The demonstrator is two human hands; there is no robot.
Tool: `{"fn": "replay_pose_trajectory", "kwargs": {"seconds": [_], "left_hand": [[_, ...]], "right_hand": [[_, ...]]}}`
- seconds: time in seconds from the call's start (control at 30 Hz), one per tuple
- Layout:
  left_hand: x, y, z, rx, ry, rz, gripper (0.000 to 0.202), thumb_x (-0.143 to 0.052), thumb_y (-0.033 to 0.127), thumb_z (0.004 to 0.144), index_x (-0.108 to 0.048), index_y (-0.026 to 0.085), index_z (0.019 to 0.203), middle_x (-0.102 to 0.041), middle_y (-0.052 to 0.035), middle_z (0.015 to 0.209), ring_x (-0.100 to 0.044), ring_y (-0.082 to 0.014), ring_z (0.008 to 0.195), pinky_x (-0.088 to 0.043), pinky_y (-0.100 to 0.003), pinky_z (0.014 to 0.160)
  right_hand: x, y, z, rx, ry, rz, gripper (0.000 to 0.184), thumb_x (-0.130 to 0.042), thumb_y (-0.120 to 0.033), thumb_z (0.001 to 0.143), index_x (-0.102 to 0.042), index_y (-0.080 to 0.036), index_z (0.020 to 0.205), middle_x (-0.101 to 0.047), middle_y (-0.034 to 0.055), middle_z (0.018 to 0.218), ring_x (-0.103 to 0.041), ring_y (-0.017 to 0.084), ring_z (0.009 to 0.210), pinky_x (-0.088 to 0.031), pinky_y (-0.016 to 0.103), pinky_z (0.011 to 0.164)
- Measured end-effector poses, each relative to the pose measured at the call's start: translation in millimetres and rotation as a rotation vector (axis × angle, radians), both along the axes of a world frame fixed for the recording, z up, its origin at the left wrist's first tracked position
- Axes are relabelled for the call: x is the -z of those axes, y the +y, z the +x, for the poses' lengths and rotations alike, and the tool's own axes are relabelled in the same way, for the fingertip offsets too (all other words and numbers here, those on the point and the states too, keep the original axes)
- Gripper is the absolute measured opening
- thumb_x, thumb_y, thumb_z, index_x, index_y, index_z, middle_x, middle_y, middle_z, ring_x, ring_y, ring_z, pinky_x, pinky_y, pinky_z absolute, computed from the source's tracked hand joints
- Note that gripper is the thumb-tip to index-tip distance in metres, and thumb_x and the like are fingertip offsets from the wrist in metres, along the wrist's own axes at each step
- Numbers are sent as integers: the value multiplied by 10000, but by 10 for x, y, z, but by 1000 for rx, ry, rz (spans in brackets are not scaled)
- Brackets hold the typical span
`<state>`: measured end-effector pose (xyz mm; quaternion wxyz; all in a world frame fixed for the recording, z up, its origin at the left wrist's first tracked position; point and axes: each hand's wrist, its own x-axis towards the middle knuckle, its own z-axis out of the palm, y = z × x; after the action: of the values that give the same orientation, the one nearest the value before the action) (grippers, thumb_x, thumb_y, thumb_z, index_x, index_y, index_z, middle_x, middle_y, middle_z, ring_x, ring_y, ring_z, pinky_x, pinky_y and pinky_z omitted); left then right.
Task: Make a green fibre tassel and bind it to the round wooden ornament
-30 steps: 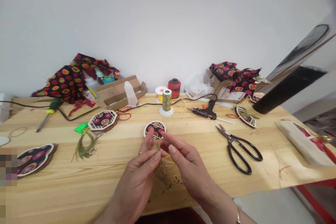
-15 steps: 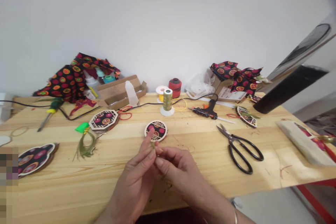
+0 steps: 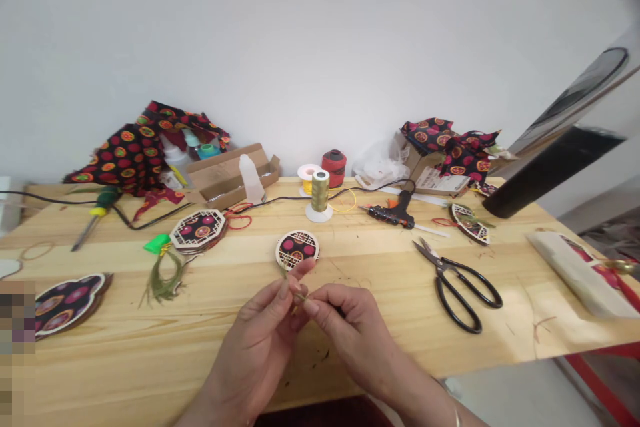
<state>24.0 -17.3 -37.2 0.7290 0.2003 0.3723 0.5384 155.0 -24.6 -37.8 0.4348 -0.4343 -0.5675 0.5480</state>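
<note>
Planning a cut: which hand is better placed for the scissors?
Likely the right hand: the scissors lie on its side, nearer than to the left hand, though both hold green strands.

on the worktop, a disc lies just beyond the left hand and the right hand, which meet around some strands. behind the disc stands a spool, with 2 reels behind that. to the left lie a plaque, a tassel before it and a screwdriver farther left. to the right, scissors lie before a glue gun. near the wall, a carton sits left of the reels, a plastic bag right.
</note>
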Motion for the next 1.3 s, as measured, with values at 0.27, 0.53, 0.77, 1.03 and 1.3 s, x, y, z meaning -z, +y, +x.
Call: {"fn": "replay_pose_trajectory", "kwargs": {"seconds": [0.27, 0.53, 0.77, 1.03, 1.3], "left_hand": [[-84, 98, -115, -100, -22, 2, 91, -742, 153, 655, -674, 132, 711, -605, -1, 635, -468, -63, 506, -397, -145, 426], [-83, 136, -200, -132, 2, 56, 23, -670, 107, 707, -661, 128, 706, -551, 5, 623, -445, -62, 499, -421, -155, 443], [-66, 130, -266, -86, 77, 28, 29, -681, 141, 707, -677, 115, 717, -594, -16, 655, -463, -71, 513, -412, -159, 432], [-168, 221, -454, -331, 567, 197, 298, -668, 237, 742, -673, 227, 1040, -632, -25, 1134, -573, -142, 905, -461, -180, 762], [-106, -47, -222, 275, 903, 652, 492, -646, 245, 752, -556, 325, 1229, -581, -23, 1271, -491, -259, 1176, -357, -301, 987]], "right_hand": [[20, 21, 182, 86, -179, -23, 261, -521, -286, 833, -633, -142, 647, -481, -31, 567, -416, 95, 571, -339, 198, 545], [38, 39, 305, 147, -197, -24, 234, -537, -289, 812, -668, -160, 667, -543, -18, 566, -446, 105, 554, -373, 207, 550], [16, 69, 372, 161, -228, 35, 245, -545, -303, 812, -658, -155, 653, -578, -4, 599, -484, 114, 588, -397, 208, 572], [-46, 47, 430, 102, -313, 107, 260, -524, -324, 847, -669, -165, 701, -604, 6, 619, -513, 128, 599, -407, 225, 578], [-169, -27, 320, -41, -435, 253, 254, -491, -226, 877, -620, -182, 663, -561, -24, 601, -491, 97, 569, -378, 199, 566]]}}
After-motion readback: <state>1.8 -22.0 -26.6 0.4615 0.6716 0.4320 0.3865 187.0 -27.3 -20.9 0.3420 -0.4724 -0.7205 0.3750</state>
